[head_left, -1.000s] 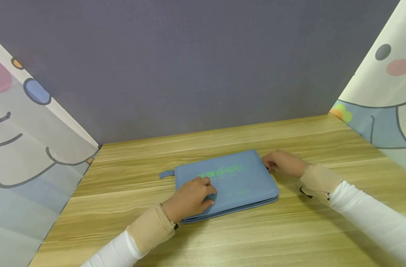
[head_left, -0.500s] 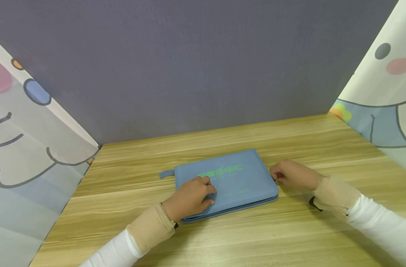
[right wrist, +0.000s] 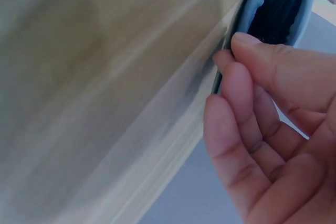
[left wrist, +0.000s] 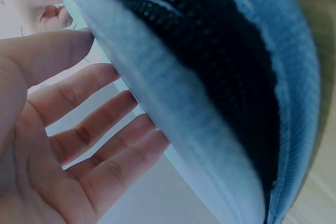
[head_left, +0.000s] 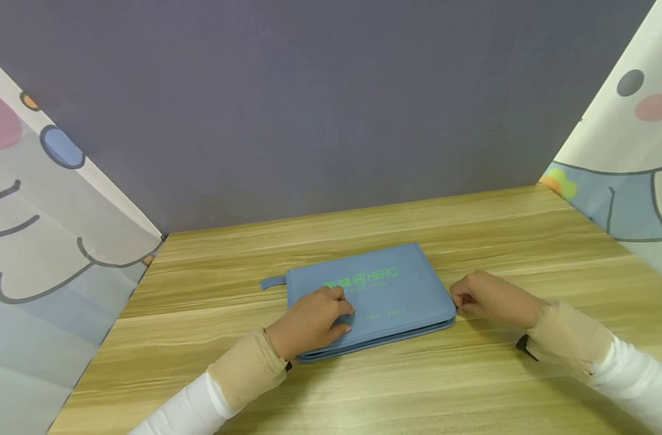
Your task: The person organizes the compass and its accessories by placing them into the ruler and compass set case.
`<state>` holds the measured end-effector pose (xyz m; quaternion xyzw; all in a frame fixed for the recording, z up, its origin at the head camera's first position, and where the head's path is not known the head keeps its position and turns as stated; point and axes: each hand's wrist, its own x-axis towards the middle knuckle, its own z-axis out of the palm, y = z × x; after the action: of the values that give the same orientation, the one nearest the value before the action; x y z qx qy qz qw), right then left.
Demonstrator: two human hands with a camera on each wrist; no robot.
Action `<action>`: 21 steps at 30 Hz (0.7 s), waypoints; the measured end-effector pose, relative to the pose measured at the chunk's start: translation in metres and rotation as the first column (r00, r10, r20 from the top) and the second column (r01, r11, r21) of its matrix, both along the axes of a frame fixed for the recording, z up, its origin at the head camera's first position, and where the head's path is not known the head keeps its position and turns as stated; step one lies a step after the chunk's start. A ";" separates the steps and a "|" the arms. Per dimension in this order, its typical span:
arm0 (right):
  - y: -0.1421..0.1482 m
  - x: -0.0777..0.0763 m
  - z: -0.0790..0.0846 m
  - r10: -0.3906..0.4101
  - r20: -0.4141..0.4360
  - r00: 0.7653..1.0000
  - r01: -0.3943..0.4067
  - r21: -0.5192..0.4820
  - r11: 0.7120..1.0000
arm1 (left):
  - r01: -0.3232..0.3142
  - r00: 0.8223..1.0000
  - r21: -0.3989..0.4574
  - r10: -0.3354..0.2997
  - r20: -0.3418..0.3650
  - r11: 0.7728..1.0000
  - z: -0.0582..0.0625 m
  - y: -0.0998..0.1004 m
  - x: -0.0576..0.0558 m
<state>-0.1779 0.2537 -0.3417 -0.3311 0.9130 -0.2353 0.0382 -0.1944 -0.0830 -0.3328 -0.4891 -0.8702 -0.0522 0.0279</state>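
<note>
A blue zippered case (head_left: 385, 296) with green lettering lies flat on the wooden table. My left hand (head_left: 311, 320) rests on its near left part, the fingertips touching the cover, as the left wrist view shows with the fingers spread (left wrist: 94, 124). Along the near side the case's edge gapes, with black lining and zipper teeth (left wrist: 173, 14) visible. At the near right corner, my right hand (head_left: 491, 296) pinches the zipper pull between thumb and curled forefinger. The pull itself is mostly hidden by the fingertips in the right wrist view (right wrist: 236, 51).
A blue fabric tab (head_left: 273, 281) sticks out from the case's left edge. Behind the wooden table (head_left: 363, 393) stands a grey panel (head_left: 331, 121). Cartoon-printed sheets (head_left: 54, 211) flank the table on both sides.
My right hand has moved along the case's right edge, from its upper part toward the near right corner. The left hand and the case have stayed in place.
</note>
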 end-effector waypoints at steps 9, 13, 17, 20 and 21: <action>-0.001 0.012 -0.003 0.002 -0.033 0.999 -0.002 -0.015 1.000 | 0.000 1.000 -0.001 0.000 -0.010 1.000 0.002 0.001 0.001; -0.004 0.019 -0.002 -0.009 -0.034 0.999 0.009 -0.007 1.000 | -0.004 1.000 -0.007 0.004 -0.006 1.000 0.002 0.001 0.001; -0.009 0.024 -0.002 -0.034 -0.048 0.998 0.034 0.003 0.999 | -0.009 1.000 -0.014 0.009 0.000 1.000 0.001 0.000 0.001; -0.012 0.026 -0.002 -0.029 -0.043 0.999 0.029 -0.012 1.000 | -0.011 1.000 -0.018 0.011 0.002 1.000 0.001 0.000 0.001; -0.014 0.027 -0.002 -0.030 -0.042 0.999 0.029 -0.013 0.999 | -0.011 1.000 -0.018 0.011 0.001 1.000 0.001 0.001 0.001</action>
<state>-0.1509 0.2402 -0.3439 -0.3227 0.9169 -0.2343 0.0133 -0.1936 -0.0825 -0.3318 -0.4846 -0.8733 -0.0445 0.0231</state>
